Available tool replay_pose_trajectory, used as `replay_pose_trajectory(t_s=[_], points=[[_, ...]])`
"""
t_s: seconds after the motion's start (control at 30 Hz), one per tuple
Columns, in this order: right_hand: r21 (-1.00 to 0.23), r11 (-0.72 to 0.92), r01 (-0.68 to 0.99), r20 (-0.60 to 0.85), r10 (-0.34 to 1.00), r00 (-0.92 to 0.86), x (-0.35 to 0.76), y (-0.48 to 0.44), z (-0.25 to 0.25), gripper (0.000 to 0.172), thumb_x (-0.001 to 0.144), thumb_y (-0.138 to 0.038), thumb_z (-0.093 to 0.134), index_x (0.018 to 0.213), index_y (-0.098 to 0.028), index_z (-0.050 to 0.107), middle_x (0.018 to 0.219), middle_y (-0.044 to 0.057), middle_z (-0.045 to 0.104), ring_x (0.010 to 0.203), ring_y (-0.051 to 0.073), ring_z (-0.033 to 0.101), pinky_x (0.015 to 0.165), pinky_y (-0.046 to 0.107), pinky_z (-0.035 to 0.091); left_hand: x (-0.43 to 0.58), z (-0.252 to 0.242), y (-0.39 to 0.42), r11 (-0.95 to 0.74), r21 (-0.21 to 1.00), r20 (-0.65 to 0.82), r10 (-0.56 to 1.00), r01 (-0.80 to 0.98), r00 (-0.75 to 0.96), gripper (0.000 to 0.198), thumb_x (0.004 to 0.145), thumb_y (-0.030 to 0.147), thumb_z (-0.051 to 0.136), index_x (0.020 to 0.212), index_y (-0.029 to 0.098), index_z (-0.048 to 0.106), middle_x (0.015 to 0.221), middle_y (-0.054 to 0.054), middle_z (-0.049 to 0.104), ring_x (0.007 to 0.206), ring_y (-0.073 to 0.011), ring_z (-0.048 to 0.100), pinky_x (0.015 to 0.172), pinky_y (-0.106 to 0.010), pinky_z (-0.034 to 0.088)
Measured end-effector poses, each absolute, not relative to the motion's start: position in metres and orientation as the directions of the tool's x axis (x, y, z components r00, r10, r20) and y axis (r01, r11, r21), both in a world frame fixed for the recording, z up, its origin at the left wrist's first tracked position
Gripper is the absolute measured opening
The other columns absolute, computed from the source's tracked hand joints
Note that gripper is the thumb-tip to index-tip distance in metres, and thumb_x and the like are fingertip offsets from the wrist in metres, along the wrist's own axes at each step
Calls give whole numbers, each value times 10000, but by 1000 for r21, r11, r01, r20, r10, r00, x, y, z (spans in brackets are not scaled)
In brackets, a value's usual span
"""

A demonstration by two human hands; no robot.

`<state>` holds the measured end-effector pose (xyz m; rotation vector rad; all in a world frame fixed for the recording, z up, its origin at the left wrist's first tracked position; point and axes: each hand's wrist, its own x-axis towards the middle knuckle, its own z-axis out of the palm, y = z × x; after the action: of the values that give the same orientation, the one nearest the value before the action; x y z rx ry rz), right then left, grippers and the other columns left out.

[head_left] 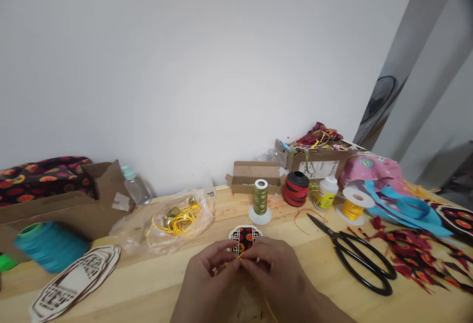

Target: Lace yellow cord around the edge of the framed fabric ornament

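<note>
At the front middle of the wooden table, my left hand (214,276) and my right hand (275,269) meet fingertip to fingertip. Both pinch a thin yellow cord (271,308), whose tail hangs down below the right hand. Just beyond my fingers lies a patterned ornament (246,237) with a pale cut-out lattice frame around dark floral fabric. My hands cover its near part, so I cannot tell whether the cord is fastened to it. Black-handled scissors (354,259) lie to the right of my right hand, blades pointing away from me.
Behind my hands stand a green thread spool (260,200), a red thread cone (295,190), a glue bottle (325,194) and a yellow cord spool (353,207). Fabric scraps (424,254) lie right. To the left are a bag of bells (181,219), wooden cut-outs (76,281) and a blue thread cone (55,246).
</note>
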<state>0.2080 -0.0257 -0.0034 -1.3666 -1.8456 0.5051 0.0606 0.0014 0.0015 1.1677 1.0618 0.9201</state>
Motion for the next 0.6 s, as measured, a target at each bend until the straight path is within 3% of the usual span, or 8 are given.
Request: replay_pose_trajectory(t_s=[0.1, 0.2, 0.3, 0.37, 0.5, 0.6], points=[[-752, 266, 603, 290, 955, -59, 206, -26, -3, 105, 694, -208, 544, 671, -208, 647, 631, -12, 584, 608, 106, 494, 552, 195, 325, 61, 0, 1, 235, 970, -211, 945, -68, 251, 238, 528, 190, 702, 752, 162, 627, 587, -20, 693, 545, -134, 612, 509, -181, 436], [-880, 70, 470, 69, 997, -18, 204, -25, -4, 115, 660, -200, 527, 632, -144, 622, 536, -21, 506, 506, 81, 419, 459, 178, 286, 63, 2, -1, 268, 960, -243, 942, -83, 229, 210, 478, 155, 717, 670, 141, 633, 533, -20, 683, 504, -130, 603, 487, -180, 431], [-947, -106, 305, -159, 975, -155, 210, -22, 0, 124, 646, -196, 503, 599, -116, 586, 470, -51, 405, 436, 48, 318, 398, 160, 224, 65, 3, -2, 260, 964, -246, 948, -48, 200, 180, 459, 122, 707, 624, 133, 635, 517, -21, 679, 491, -129, 599, 476, -180, 428], [-961, -166, 220, -226, 932, -282, 220, -21, 9, 125, 638, -220, 512, 576, -123, 561, 447, -67, 362, 404, 35, 269, 375, 158, 187, 65, 5, -2, 253, 967, -244, 952, -23, 186, 155, 469, 119, 693, 613, 133, 636, 517, -19, 679, 490, -132, 601, 473, -183, 428], [-988, -136, 75, -156, 869, -470, 254, -33, 35, 206, 594, -336, 585, 540, -147, 523, 441, -73, 360, 383, 29, 252, 364, 155, 182, 63, 12, -1, 256, 967, -250, 951, -6, 181, 137, 494, 138, 673, 626, 132, 634, 534, -24, 685, 522, -151, 616, 485, -197, 431], [-972, 72, 225, -49, 869, -492, 283, -58, 48, 390, 518, -529, 614, 439, -169, 487, 432, -39, 425, 388, 50, 350, 369, 167, 262, 62, 14, 0, 283, 959, -280, 949, 4, 145, 150, 478, 121, 669, 622, 129, 628, 488, -12, 672, 471, -133, 597, 444, -179, 401]])
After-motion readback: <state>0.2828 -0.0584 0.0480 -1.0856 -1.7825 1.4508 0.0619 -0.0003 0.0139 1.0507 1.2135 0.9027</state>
